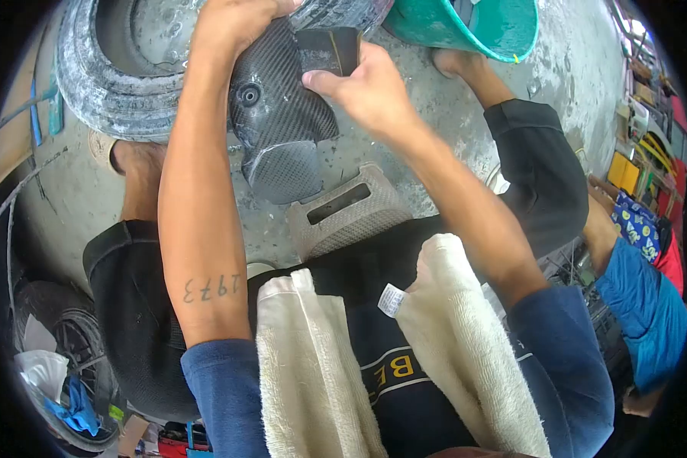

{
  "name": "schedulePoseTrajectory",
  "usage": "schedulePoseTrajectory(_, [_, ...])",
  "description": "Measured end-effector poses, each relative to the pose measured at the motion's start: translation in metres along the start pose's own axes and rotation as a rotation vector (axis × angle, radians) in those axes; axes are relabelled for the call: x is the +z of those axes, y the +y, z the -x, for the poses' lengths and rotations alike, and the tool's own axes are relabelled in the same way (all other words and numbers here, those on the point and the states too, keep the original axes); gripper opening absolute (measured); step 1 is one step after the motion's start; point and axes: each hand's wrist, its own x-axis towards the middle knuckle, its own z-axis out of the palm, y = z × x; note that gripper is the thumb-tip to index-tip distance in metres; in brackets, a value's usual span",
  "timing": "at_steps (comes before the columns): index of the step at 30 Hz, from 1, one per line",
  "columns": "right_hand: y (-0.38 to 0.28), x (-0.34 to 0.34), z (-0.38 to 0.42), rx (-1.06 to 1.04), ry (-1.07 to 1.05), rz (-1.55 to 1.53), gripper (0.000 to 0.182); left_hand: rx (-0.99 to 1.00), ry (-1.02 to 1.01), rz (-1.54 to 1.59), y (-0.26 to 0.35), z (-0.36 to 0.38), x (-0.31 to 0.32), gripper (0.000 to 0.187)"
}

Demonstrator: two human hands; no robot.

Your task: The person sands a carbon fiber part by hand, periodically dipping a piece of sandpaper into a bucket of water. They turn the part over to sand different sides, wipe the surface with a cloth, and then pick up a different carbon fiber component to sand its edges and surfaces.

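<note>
My left hand (240,21) is closed on the upper end of a black carbon-fibre part (271,91), with some fingers cut off by the frame's top edge. The part has a woven pattern, a small round hole fitting and a rounded lower end. My right hand (370,85) pinches a dark folded sheet of sandpaper (330,50) between thumb and fingers, against the part's right side. Behind the part lies a worn, whitish-smeared tyre (122,103).
A green bucket (504,30) stands at the upper right. Below the part is a grey plastic stool (351,214) with a slot. Another wheel (72,343) lies at lower left. A person in blue shorts (641,305) is at the right, near shelves of clutter.
</note>
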Motion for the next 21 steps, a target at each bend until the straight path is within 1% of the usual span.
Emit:
schedulePoseTrajectory(1, [0.011, 0.007, 0.001, -0.211, 0.144, 0.051, 0.023, -0.001, 0.004, 0.002, -0.001, 0.000, 0.000, 0.101])
schedulePoseTrajectory(3, [-0.005, 0.009, 0.009, -0.076, 0.179, -0.011, 0.023, -0.001, -0.004, 0.002, 0.001, 0.002, 0.001, 0.101])
schedulePoseTrajectory(5, [-0.023, -0.007, 0.005, 0.142, -0.051, -0.066, 0.025, 0.000, -0.003, 0.004, 0.003, 0.000, 0.000, 0.100])
schedulePoseTrajectory(6, [-0.025, -0.015, -0.002, 0.250, -0.130, 0.070, 0.025, -0.002, -0.003, 0.005, 0.004, 0.001, 0.000, 0.100])
schedulePoseTrajectory(7, [-0.023, -0.015, -0.004, 0.238, -0.118, 0.066, 0.025, 0.001, -0.007, 0.007, 0.003, -0.001, 0.000, 0.100])
schedulePoseTrajectory(9, [-0.009, -0.005, -0.005, -0.054, -0.058, 0.006, 0.023, -0.002, -0.004, 0.006, 0.003, -0.001, 0.001, 0.100])
schedulePoseTrajectory(11, [-0.002, 0.003, -0.006, -0.131, 0.038, 0.119, 0.023, -0.008, -0.006, 0.008, 0.002, 0.001, 0.002, 0.099])
schedulePoseTrajectory(13, [0.006, 0.010, 0.004, -0.219, 0.182, 0.123, 0.023, -0.010, -0.012, 0.010, 0.000, 0.002, 0.002, 0.099])
schedulePoseTrajectory(15, [-0.003, 0.004, 0.002, -0.227, 0.148, 0.082, 0.025, -0.008, -0.017, 0.014, 0.003, 0.000, 0.002, 0.099])
schedulePoseTrajectory(17, [-0.032, -0.019, 0.006, 0.208, -0.155, -0.049, 0.026, -0.009, -0.016, 0.016, 0.003, -0.002, 0.003, 0.098])
schedulePoseTrajectory(18, [-0.030, -0.021, 0.004, 0.213, -0.191, -0.070, 0.028, -0.014, -0.016, 0.021, -0.001, -0.002, 0.003, 0.098])
schedulePoseTrajectory(19, [-0.019, -0.016, 0.002, 0.199, -0.178, -0.076, 0.028, -0.024, -0.012, 0.026, -0.004, -0.003, 0.005, 0.098])
schedulePoseTrajectory(21, [-0.015, 0.000, -0.002, -0.082, 0.126, -0.109, 0.030, -0.056, -0.004, 0.050, -0.001, -0.003, 0.006, 0.098])
